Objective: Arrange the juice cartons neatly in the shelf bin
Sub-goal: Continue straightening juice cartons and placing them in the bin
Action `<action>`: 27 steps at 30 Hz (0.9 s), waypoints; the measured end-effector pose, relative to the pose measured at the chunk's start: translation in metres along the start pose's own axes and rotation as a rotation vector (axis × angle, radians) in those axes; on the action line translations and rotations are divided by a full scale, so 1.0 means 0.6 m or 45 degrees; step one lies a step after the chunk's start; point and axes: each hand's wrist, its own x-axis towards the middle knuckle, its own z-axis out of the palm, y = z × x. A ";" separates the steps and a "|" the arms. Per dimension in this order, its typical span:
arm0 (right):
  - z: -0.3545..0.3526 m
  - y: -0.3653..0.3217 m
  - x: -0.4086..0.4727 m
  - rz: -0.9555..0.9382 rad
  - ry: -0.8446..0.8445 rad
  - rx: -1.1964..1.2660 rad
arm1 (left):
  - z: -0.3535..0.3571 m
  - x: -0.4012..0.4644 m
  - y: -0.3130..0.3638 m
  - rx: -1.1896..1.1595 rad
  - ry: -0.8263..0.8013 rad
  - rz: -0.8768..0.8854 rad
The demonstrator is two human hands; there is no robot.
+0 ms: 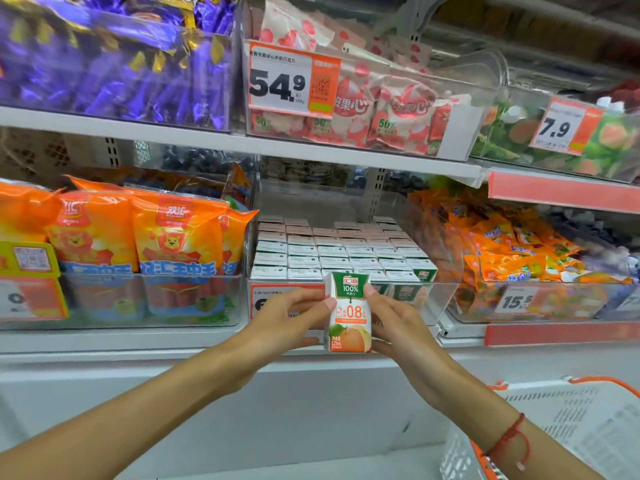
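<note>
A small juice carton (349,311), white with a green top and an orange fruit picture, stands upright in front of the clear shelf bin (446,289). My left hand (287,322) grips its left side and my right hand (398,325) grips its right side. Behind it the bin holds several rows of the same cartons (332,252), packed upright with their white tops showing. The back left part of the bin has lower, pinkish-topped cartons.
Orange sausage packs (176,237) fill the bin to the left. Orange snack bags (512,251) fill the bin to the right. A shelf edge with price tags (289,81) runs above. A white and orange shopping basket (568,431) sits at lower right.
</note>
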 end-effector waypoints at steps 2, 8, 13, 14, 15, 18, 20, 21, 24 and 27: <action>0.000 0.000 0.001 0.010 -0.008 -0.018 | 0.002 0.000 0.000 -0.004 -0.004 0.019; -0.020 -0.002 0.004 0.008 -0.215 -0.006 | 0.002 -0.001 0.005 -0.141 0.044 0.028; -0.030 0.003 0.002 -0.046 -0.304 -0.041 | -0.001 -0.002 0.006 -0.221 0.062 0.041; -0.028 0.004 0.001 -0.060 -0.275 -0.063 | -0.001 -0.001 0.005 -0.242 0.069 0.038; -0.027 0.006 0.001 -0.076 -0.232 -0.088 | 0.000 -0.001 0.003 -0.270 0.084 0.030; -0.024 0.005 -0.001 -0.126 -0.081 -0.134 | 0.004 0.004 -0.005 -0.361 0.202 0.015; -0.019 0.005 -0.002 -0.187 0.019 -0.167 | 0.010 0.008 -0.008 -0.341 0.286 0.037; -0.014 0.007 -0.004 -0.233 0.067 -0.202 | 0.015 0.009 -0.008 -0.327 0.311 0.047; 0.003 0.018 -0.011 -0.426 0.178 -0.437 | 0.027 0.009 -0.008 -0.254 0.349 0.039; 0.006 0.022 -0.011 -0.520 0.081 -0.537 | 0.022 0.010 -0.008 -0.208 0.401 0.024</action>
